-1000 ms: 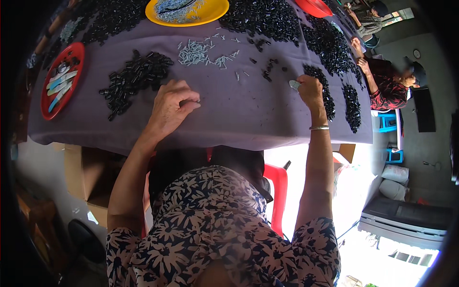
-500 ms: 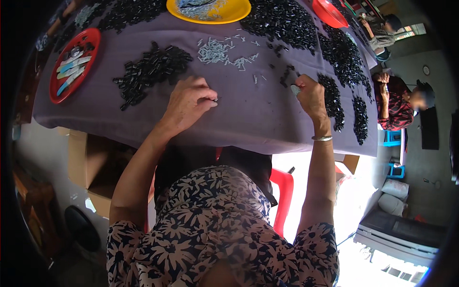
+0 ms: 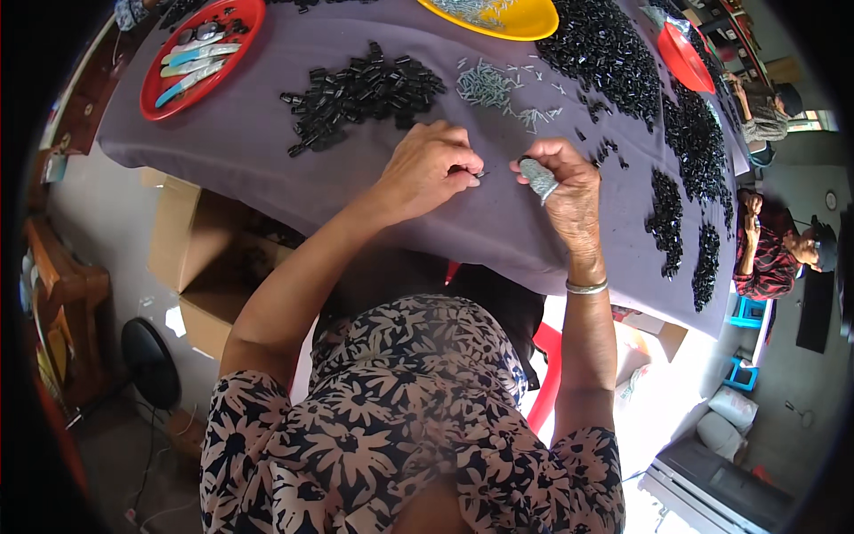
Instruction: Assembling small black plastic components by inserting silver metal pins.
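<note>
My left hand [image 3: 431, 173] is closed in a pinch just above the purple-grey cloth. A tiny dark bit shows at its fingertips, too small to name. Close by on the right, my right hand [image 3: 572, 189] has its thumb and fingers drawn together; what they hold, if anything, cannot be made out. A grey finger cover [image 3: 541, 181] is worn on one of its digits. Beyond the left hand lies a heap of small black plastic pieces [image 3: 365, 93]. Small pale grey pins [image 3: 485, 86] are heaped and scattered beyond the gap between my hands.
A red tray [image 3: 151, 96] with blue-and-white handled tools sits far left. At the back are a yellow bowl [image 3: 534, 31] of pins and a large spread of black pieces [image 3: 605, 62]. A red bowl [image 3: 683, 62] stands far right. Other people sit at right; one wears a red-and-black shirt [image 3: 761, 267].
The view has swung, shifting the table rightward in the picture. My right hand has come in from the black pieces at right toward my left hand, which stays pinched.
</note>
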The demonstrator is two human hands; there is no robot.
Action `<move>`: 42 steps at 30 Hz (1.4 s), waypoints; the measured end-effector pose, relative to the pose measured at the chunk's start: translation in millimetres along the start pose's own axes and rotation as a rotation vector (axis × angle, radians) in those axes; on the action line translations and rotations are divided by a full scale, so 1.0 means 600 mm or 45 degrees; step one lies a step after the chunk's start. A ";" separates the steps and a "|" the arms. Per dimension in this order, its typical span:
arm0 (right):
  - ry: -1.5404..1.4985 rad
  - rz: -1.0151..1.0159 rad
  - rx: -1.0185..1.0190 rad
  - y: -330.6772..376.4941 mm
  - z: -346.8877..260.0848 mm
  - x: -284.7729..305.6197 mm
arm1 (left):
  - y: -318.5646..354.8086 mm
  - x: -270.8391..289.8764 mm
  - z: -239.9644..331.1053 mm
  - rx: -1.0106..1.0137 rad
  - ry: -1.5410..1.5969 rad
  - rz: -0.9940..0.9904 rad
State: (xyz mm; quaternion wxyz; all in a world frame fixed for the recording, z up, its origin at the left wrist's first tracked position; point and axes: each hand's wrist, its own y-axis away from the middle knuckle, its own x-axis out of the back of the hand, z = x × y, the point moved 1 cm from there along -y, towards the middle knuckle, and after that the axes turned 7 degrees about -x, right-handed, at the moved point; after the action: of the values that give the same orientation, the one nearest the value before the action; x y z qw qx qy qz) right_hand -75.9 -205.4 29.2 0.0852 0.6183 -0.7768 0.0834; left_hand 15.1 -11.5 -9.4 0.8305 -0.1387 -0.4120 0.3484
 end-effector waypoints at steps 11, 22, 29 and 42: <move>0.246 0.069 0.052 0.008 0.005 -0.050 | 0.004 -0.006 -0.005 -0.010 -0.016 0.021; 0.279 0.175 0.154 0.016 0.003 -0.074 | 0.003 -0.006 -0.001 0.013 -0.039 -0.008; 0.409 0.175 0.158 0.021 0.009 -0.075 | 0.001 -0.003 0.000 0.006 -0.042 0.031; 0.714 0.115 0.407 0.012 -0.022 -0.079 | 0.003 -0.008 0.001 -0.039 -0.070 0.090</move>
State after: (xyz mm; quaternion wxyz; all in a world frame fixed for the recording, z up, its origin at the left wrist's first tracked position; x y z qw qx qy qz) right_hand -72.0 -155.6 31.0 0.1939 0.5417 -0.7270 0.3749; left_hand 12.0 -13.4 -13.0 0.8038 -0.1563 -0.4347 0.3749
